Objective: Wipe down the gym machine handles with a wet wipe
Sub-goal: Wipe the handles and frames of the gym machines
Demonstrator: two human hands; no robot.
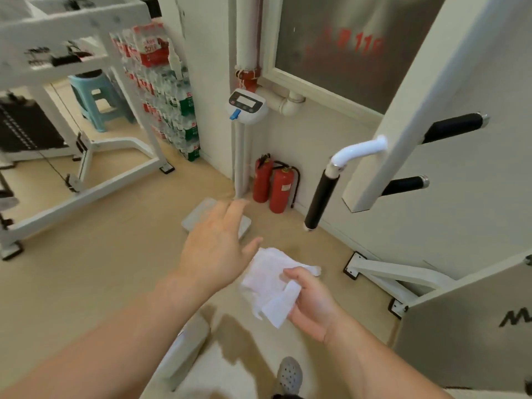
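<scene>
A crumpled white wet wipe (pixel 269 280) hangs from my right hand (pixel 312 303), which grips it low in the middle of the view. My left hand (pixel 216 243) hovers just left of the wipe, fingers spread and holding nothing. Up to the right, the white gym machine (pixel 408 116) carries a curved white bar ending in a black-gripped handle (pixel 321 198) that points down. Two more black handles stick out of the machine's arm, an upper handle (pixel 454 126) and a lower handle (pixel 406 185). Both hands are below and left of these handles, apart from them.
Two red fire extinguishers (pixel 273 182) stand by the wall beside a standing scale (pixel 247 106) with its floor platform (pixel 214 218). Stacked water bottle packs (pixel 164 90), a blue stool (pixel 95 99) and another white machine frame (pixel 86 156) fill the left. The machine's white foot (pixel 383 272) lies on the floor at right.
</scene>
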